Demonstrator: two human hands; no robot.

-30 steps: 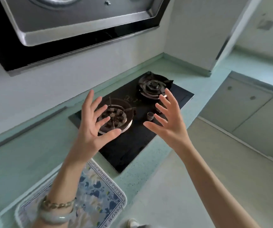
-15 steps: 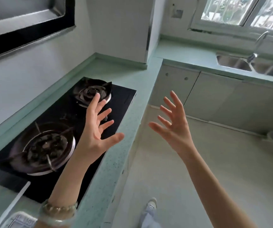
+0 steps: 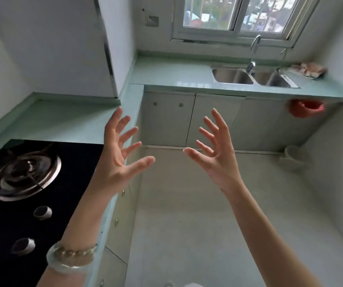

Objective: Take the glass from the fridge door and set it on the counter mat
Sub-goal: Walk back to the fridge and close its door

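I see pale green L-shaped counter (image 3: 67,121); black glass hob (image 3: 21,193) on it, steel double sink (image 3: 253,77) beyond; left hand (image 3: 116,162), right hand (image 3: 218,160) before it, fingers splayed, empty.

Black hob (image 3: 42,204) cut off at left edge, red thing (image 3: 305,107) under counter blurred

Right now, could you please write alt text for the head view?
Two empty hands, left hand and right hand, are raised with fingers spread over a kitchen floor. A gas hob sits at left; a double sink lies under a window ahead.
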